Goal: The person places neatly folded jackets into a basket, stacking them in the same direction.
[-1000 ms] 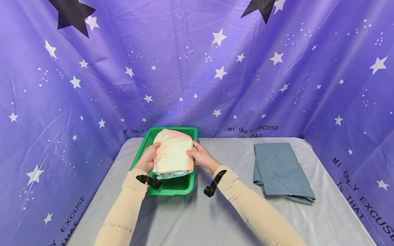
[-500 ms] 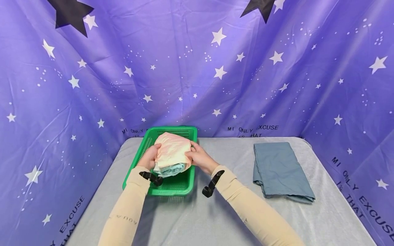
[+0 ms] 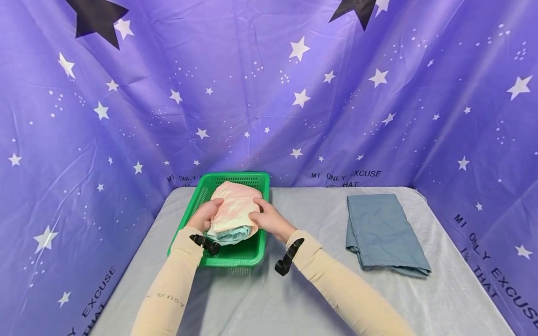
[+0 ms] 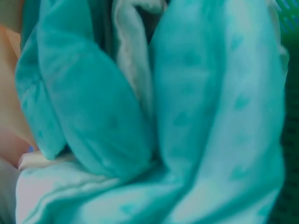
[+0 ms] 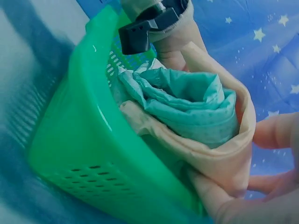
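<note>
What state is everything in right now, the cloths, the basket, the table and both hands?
Pale pink cloth: wrapped round the turquoise fabric, near end open.
Turquoise fabric: in layered folds, showing at that end.
Green basket: standing on the table, open-topped.
Blue-gray cloth: folded, lying flat, untouched.
Gray table: covered with fabric.
Left hand: gripping the wrapped bundle's left side.
Right hand: gripping its right side.
</note>
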Motion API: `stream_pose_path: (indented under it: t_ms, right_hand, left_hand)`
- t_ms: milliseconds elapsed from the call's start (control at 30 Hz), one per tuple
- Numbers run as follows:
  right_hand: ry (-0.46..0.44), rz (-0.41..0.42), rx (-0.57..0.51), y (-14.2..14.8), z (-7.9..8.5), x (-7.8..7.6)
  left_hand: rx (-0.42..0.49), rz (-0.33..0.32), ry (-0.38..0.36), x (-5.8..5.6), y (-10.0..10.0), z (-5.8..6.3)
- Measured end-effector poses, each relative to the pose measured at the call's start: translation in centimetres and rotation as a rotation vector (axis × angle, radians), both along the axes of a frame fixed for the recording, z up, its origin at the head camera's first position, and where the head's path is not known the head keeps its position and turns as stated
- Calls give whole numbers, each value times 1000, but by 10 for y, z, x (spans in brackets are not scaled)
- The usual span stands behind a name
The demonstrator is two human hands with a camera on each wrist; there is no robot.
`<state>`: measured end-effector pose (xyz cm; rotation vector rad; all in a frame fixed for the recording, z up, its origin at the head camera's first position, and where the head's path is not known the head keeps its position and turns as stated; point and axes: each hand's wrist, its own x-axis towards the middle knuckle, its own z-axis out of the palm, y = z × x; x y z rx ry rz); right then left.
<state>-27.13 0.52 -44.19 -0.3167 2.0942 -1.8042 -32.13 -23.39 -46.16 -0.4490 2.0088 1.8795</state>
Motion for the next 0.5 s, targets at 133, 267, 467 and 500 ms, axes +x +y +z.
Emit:
stream_pose_path:
  t_ms: [133,267,467,500]
  right_hand:
    - [74,-1,117,-1,5,10]
    - [130,-7,202,-2,9,18]
    - [187,-55,256,-7,10,28]
    - [193,-50,260,-8,10,29]
  left_hand:
    - [-83,-56,-13,3,-2,2]
    - [-192,-132,-15,7,-6,3]
    - [-281,-222,-10,10,-9,6]
    - [-279,-225,-10,10,-9,7]
